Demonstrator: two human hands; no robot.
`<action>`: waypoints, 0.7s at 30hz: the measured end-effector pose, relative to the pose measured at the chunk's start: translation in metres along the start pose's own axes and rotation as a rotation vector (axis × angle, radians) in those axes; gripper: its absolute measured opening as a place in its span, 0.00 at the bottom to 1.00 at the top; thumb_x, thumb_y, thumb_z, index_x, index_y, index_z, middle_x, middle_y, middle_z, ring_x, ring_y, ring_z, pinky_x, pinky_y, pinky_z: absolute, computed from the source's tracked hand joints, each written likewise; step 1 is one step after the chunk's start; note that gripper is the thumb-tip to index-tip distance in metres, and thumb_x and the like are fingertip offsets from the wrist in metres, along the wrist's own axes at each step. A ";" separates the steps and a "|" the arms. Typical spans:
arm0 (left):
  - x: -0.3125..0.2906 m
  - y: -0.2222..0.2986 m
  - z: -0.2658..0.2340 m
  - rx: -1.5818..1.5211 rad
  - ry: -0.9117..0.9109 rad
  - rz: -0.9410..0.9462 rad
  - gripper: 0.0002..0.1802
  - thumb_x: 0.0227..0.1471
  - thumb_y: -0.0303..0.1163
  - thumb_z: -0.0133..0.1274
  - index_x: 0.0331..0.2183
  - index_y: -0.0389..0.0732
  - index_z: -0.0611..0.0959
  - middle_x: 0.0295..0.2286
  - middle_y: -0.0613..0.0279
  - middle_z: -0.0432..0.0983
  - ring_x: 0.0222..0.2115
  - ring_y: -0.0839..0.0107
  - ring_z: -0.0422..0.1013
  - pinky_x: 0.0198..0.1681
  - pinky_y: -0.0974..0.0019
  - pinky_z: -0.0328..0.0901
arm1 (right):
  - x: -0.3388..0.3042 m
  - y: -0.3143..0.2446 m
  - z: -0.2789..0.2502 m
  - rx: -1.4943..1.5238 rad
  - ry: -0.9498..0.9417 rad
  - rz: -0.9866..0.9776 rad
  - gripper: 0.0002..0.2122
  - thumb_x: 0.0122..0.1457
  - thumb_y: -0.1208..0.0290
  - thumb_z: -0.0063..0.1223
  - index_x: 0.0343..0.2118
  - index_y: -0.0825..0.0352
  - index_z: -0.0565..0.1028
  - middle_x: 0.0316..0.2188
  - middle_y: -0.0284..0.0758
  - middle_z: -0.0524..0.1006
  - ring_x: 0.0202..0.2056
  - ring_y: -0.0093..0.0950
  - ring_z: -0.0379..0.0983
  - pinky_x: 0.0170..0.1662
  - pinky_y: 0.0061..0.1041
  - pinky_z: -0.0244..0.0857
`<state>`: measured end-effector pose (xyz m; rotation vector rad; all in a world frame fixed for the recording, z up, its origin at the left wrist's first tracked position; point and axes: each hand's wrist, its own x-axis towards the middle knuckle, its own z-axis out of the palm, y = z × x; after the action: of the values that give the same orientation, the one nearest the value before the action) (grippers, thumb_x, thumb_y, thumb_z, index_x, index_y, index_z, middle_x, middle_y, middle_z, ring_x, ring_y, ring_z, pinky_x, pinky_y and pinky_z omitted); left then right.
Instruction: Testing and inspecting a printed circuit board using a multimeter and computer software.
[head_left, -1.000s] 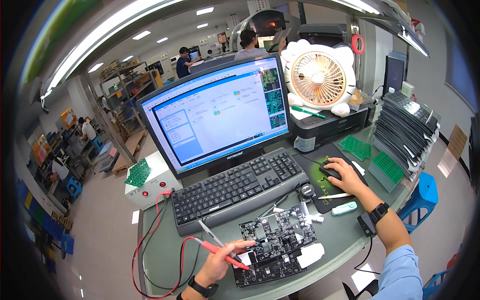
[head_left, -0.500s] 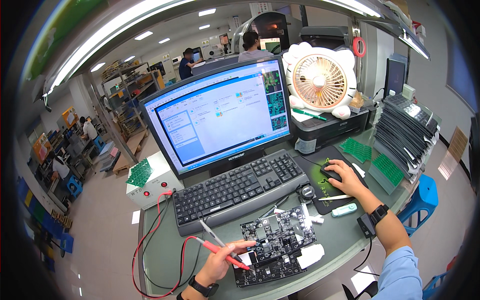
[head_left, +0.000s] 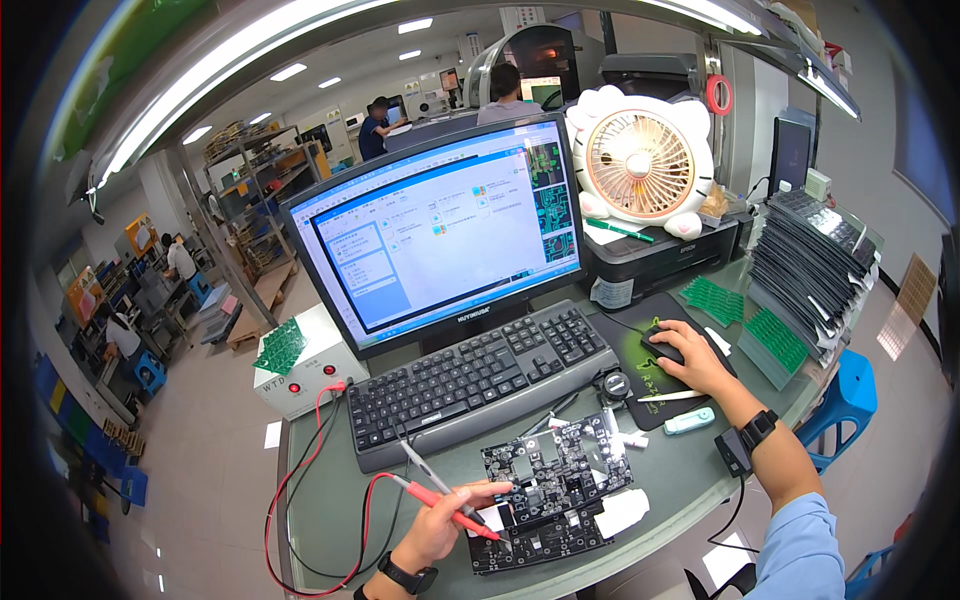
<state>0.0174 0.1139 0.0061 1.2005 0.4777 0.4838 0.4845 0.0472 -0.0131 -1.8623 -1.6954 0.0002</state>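
My left hand [head_left: 437, 522] is closed around a red test probe [head_left: 422, 494] and a grey test probe [head_left: 428, 465], held together like chopsticks. The red probe's tip points at the near black circuit board [head_left: 562, 541]; whether it touches cannot be made out. A second populated black circuit board [head_left: 565, 468] overlaps that one on its far side, close to my left fingertips. My right hand [head_left: 690, 358] lies curled over a black computer mouse [head_left: 660, 345], covering part of it, on a dark mouse pad with a green pattern [head_left: 640, 375].
A keyboard [head_left: 480, 385] stands before the monitor [head_left: 450, 230]. Red and black leads run to a white box [head_left: 310, 365] at left. At right are a printer [head_left: 660, 262] carrying a fan [head_left: 640, 160], green boards [head_left: 775, 340] and stacked black trays [head_left: 810, 265]. A blue stool [head_left: 845, 400] stands beside the table.
Both my hands, the probes and the boards stay in place. Behind the monitor, a person's head has shifted slightly.
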 end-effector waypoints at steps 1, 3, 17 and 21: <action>0.000 0.000 0.000 0.000 0.001 0.000 0.29 0.62 0.42 0.36 0.51 0.26 0.74 0.52 0.46 0.72 0.51 0.59 0.69 0.58 0.58 0.60 | 0.000 -0.002 -0.001 -0.001 -0.001 0.004 0.19 0.53 0.67 0.59 0.50 0.55 0.74 0.57 0.37 0.65 0.59 0.37 0.62 0.57 0.38 0.57; 0.000 0.002 0.001 0.001 0.002 -0.001 0.29 0.62 0.41 0.36 0.51 0.25 0.75 0.52 0.46 0.71 0.52 0.60 0.68 0.59 0.58 0.59 | 0.000 -0.004 -0.002 -0.001 -0.003 0.006 0.19 0.53 0.67 0.59 0.49 0.55 0.74 0.57 0.37 0.65 0.59 0.37 0.62 0.57 0.38 0.57; 0.001 -0.003 -0.001 -0.036 0.004 -0.068 0.29 0.63 0.40 0.34 0.54 0.26 0.72 0.54 0.48 0.69 0.53 0.59 0.67 0.59 0.58 0.59 | -0.001 -0.009 -0.002 0.002 0.031 -0.039 0.21 0.47 0.72 0.61 0.48 0.58 0.75 0.53 0.37 0.69 0.55 0.38 0.66 0.55 0.37 0.59; 0.002 -0.002 -0.001 -0.041 -0.043 -0.076 0.29 0.64 0.41 0.33 0.55 0.27 0.71 0.56 0.50 0.68 0.54 0.60 0.66 0.59 0.59 0.59 | -0.003 -0.012 -0.003 0.012 0.013 -0.018 0.19 0.48 0.73 0.61 0.47 0.58 0.75 0.55 0.36 0.68 0.57 0.37 0.64 0.58 0.37 0.57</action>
<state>0.0191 0.1151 0.0040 1.1472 0.4731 0.4001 0.4741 0.0434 -0.0063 -1.8346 -1.6996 -0.0091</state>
